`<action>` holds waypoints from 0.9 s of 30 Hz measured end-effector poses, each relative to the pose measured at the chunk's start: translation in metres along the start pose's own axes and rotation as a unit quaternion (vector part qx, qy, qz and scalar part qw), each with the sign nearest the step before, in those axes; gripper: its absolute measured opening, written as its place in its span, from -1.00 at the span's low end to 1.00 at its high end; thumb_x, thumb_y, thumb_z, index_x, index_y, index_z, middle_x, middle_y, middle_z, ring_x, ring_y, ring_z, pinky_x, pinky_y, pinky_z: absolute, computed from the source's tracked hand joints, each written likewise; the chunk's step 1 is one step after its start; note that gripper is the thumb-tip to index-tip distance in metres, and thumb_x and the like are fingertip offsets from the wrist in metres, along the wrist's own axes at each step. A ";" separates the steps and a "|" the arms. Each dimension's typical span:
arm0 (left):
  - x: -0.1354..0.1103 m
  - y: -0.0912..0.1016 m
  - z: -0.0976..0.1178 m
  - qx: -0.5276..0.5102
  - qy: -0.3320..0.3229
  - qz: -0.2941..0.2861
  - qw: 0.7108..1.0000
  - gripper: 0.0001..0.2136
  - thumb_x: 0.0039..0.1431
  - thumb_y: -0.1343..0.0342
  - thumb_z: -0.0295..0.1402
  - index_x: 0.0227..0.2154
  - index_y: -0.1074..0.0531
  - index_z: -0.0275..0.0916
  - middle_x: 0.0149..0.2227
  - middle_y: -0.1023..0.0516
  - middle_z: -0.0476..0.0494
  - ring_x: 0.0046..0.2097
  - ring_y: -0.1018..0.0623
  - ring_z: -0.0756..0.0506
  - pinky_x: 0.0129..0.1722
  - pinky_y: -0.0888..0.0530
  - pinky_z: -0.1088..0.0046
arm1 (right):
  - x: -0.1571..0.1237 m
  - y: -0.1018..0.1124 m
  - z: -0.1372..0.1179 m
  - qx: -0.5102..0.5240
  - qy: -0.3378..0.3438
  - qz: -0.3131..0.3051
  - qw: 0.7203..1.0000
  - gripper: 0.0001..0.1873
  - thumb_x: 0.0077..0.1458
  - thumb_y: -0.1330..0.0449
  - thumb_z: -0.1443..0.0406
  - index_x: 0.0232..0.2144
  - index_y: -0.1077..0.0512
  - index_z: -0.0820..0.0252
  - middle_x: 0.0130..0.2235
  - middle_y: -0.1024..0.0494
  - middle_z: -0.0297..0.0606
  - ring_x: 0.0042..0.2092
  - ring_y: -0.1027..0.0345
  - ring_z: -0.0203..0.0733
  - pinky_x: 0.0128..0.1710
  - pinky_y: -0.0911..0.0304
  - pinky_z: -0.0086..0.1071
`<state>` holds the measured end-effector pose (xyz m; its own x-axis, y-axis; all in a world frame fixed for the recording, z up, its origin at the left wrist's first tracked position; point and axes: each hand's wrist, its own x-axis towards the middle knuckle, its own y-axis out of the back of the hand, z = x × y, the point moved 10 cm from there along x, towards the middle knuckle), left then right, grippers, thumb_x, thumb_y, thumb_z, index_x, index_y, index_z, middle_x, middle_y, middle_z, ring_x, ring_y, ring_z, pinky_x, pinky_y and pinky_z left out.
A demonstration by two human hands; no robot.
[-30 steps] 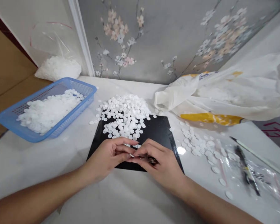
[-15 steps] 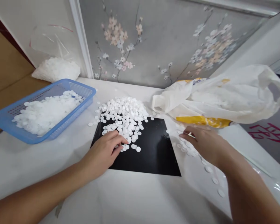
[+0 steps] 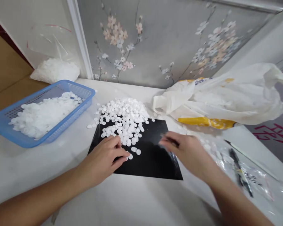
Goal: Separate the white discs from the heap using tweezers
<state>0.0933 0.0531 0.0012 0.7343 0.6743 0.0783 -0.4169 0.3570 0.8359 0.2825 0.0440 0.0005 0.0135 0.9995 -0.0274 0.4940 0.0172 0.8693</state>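
Observation:
Many small round white discs (image 3: 129, 110) lie heaped on the far part of a black sheet (image 3: 153, 157). At the sheet's left side, my left hand (image 3: 108, 153) is closed, its thumb and forefinger pinched at the edge of a white disc (image 3: 130, 156). More loose discs lie just beyond those fingertips. My right hand (image 3: 179, 146) is above the sheet's right side, fingers drawn together in a pinch. Motion blurs its fingertips, so anything between them cannot be made out.
A blue plastic basket (image 3: 68, 124) of white discs stands at left, a clear bag of white pieces (image 3: 56, 70) behind it. At right lie a white plastic bag (image 3: 217, 97), a white stick (image 3: 252, 160), a black pen (image 3: 241, 172) and clear plastic packets (image 3: 261, 185).
My right hand has moved left from the discs beside the sheet to above the sheet, uncovering the pen and packets. My left hand has shifted slightly nearer, still at the discs.

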 end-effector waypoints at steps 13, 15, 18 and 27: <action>0.001 -0.001 -0.005 0.007 0.004 0.009 1.000 -0.75 0.17 -0.12 -0.33 -0.08 -0.48 -0.09 -0.25 -0.37 -0.07 -0.17 -0.39 -0.09 -0.16 -0.37 0.37 | -0.003 -0.042 -0.042 0.109 0.071 -0.044 0.991 -0.85 0.04 -0.12 0.43 -0.53 -0.30 0.14 -0.44 -0.39 -0.40 -0.49 -0.26 -0.33 -0.50 -0.15 -0.46; 0.001 -0.001 -0.002 0.015 -0.006 0.007 1.000 -0.76 0.23 -0.04 -0.34 -0.07 -0.48 -0.08 -0.27 -0.36 -0.08 -0.20 -0.38 -0.08 -0.20 -0.36 0.39 | -0.003 -0.040 -0.033 0.108 0.042 -0.059 0.992 -0.85 0.05 -0.11 0.39 -0.54 -0.30 0.13 -0.51 -0.39 -0.43 -0.52 -0.24 -0.33 -0.55 -0.11 -0.47; 0.002 0.000 0.002 0.047 -0.028 0.007 0.998 -0.74 0.27 0.05 -0.40 -0.13 -0.52 -0.06 -0.32 -0.32 -0.09 -0.24 -0.34 -0.07 -0.27 -0.33 0.41 | -0.004 -0.039 -0.023 0.093 0.009 -0.082 0.992 -0.83 0.07 -0.10 0.33 -0.56 -0.31 0.12 -0.60 -0.36 -0.45 -0.59 -0.17 -0.33 -0.61 -0.04 -0.47; 0.005 0.007 0.011 0.152 -0.070 0.030 0.985 -0.77 0.26 0.06 -0.42 -0.22 -0.52 -0.19 -0.29 -0.37 -0.15 -0.21 -0.33 -0.12 -0.23 -0.32 0.31 | 0.000 -0.032 -0.027 0.109 0.051 -0.061 0.991 -0.90 0.11 -0.08 0.39 -0.38 -0.38 0.12 -0.36 -0.49 -0.36 -0.41 -0.34 -0.28 -0.43 -0.18 -0.43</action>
<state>0.0997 0.0516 0.0132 0.7884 0.5855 0.1887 -0.2975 0.0944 0.9501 0.2432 0.0436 -0.0141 -0.1400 0.9880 -0.0659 0.6623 0.1429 0.7355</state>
